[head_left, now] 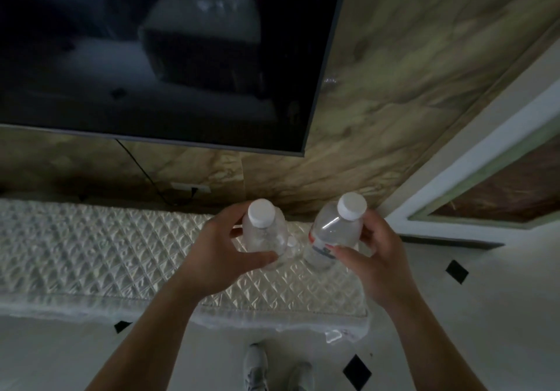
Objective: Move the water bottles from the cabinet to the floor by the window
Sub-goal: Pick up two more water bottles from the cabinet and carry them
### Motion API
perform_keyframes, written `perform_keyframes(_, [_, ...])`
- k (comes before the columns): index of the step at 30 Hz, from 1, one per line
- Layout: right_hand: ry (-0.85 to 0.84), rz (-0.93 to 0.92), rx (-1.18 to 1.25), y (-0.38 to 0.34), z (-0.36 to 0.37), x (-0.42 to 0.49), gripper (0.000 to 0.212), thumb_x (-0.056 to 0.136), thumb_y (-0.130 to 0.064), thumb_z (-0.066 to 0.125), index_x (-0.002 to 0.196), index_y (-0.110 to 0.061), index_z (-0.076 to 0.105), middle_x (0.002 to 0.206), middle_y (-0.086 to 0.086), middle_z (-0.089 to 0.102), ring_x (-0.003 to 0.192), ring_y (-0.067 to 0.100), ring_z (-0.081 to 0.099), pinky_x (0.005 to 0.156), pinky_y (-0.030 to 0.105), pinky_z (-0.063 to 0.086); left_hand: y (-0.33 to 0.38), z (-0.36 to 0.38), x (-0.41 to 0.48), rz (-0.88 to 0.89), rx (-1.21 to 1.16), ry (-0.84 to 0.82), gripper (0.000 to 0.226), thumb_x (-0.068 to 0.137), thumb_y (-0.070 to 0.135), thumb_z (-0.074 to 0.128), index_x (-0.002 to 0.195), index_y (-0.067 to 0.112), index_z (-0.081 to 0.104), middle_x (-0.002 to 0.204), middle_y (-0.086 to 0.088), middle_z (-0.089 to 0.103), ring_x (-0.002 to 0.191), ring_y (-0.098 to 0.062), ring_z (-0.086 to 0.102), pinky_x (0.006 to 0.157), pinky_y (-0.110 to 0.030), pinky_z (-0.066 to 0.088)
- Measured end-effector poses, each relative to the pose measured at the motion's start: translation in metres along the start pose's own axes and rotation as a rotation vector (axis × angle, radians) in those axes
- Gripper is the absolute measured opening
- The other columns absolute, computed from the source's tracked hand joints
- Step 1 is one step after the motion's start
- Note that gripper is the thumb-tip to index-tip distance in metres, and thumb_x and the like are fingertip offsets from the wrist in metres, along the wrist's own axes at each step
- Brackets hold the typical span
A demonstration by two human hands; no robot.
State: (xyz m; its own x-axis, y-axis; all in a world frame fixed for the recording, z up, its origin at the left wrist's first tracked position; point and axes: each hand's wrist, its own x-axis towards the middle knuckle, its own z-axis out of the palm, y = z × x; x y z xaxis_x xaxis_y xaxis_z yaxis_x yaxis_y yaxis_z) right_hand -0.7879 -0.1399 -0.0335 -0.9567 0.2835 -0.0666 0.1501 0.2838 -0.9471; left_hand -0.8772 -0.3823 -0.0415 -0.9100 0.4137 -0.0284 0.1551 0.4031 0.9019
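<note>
Two bottles are up off the cabinet, one in each of the person's hands. The left hand [218, 248] is wrapped round the left bottle [265, 233], thumb across its front and fingers behind, just under the white cap [261, 212]. The right hand [374, 251] is clamped on the right bottle [331, 233], whose label [319, 246] shows red and blue beside the thumb; this bottle leans a little to the right, its white cap above the fingers. Both bottles are clear plastic and stand close together without touching, held above the right end of the cabinet [91, 254]. The cabinet's top is a pale quilted diamond pattern under a loose clear plastic cover that hangs over the front edge. Between the two held bottles, lower down, a smaller white cap shows on the cabinet top, but I cannot tell what it belongs to. Behind stands a marbled wall [394, 87] with a dark TV [151, 57] mounted on it, a black cable [142, 169] running down to a socket [191, 187]. The floor [485, 315] is white tile with small black diamonds. Grey shoes [257, 366] show at the bottom edge.
</note>
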Motion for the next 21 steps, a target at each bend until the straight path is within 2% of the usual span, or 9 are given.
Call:
perform_keyframes(2, [-0.028,-0.033,0.01,-0.015,-0.001,-0.002,0.051,0.066,-0.022,0.076,0.115,-0.024,0.061,0.098,-0.018,0.07,0.091,0.002,0.067,0.071,0.014,0.052,0.009,-0.009,-0.002,0.006,0.006,0.011,0.074,0.055,0.035,0.092,0.119,0.042,0.054,0.112,0.02,0.065,0.103,0.001,0.063,0.085,-0.024,0.056])
perform_keyframes(6, [-0.053,-0.083,0.029,-0.035,-0.004,-0.001,0.049,0.068,-0.018,0.077,0.115,-0.021,0.062,0.094,-0.008,0.071,0.086,0.01,0.068,0.068,0.018,0.052,0.024,-0.023,-0.008,0.003,-0.001,0.034,0.073,0.054,0.037,0.092,0.115,0.045,0.054,0.108,0.021,0.067,0.1,0.002,0.063,0.08,-0.021,0.055])
perform_keyframes(10, [-0.089,-0.127,0.023,-0.048,-0.006,0.0,0.049,0.071,-0.017,0.078,0.117,-0.021,0.062,0.098,-0.004,0.071,0.091,0.014,0.068,0.071,0.021,0.052,0.036,-0.031,-0.014,0.011,-0.011,0.031,0.071,0.052,0.045,0.087,0.115,0.041,0.054,0.107,0.018,0.067,0.099,0.002,0.064,0.078,-0.017,0.055])
perform_keyframes(13, [-0.1,-0.163,0.021,-0.059,-0.007,-0.004,0.047,0.071,-0.016,0.077,0.115,-0.023,0.063,0.098,-0.006,0.071,0.092,0.012,0.068,0.074,0.022,0.053,0.046,-0.035,-0.021,0.028,-0.02,0.048,0.071,0.055,0.038,0.089,0.118,0.031,0.057,0.107,0.013,0.068,0.098,-0.001,0.065,0.077,-0.015,0.054])
perform_keyframes(16, [-0.118,-0.181,0.024,-0.067,-0.008,-0.006,0.046,0.07,-0.016,0.075,0.113,-0.025,0.063,0.096,-0.006,0.071,0.09,0.012,0.068,0.073,0.023,0.054,0.056,-0.037,-0.027,0.031,-0.035,0.071,0.069,0.055,0.031,0.09,0.115,0.035,0.056,0.104,0.014,0.069,0.096,0.002,0.065,0.072,-0.011,0.052])
perform_keyframes(21, [-0.153,-0.195,0.0,-0.073,-0.016,-0.012,0.048,0.07,-0.021,0.075,0.115,-0.029,0.063,0.099,-0.007,0.071,0.095,0.013,0.068,0.081,0.034,0.056,0.072,-0.037,-0.038,0.036,-0.04,0.092,0.071,0.053,0.036,0.087,0.117,0.034,0.056,0.105,0.016,0.069,0.097,0.001,0.066,0.074,-0.013,0.054])
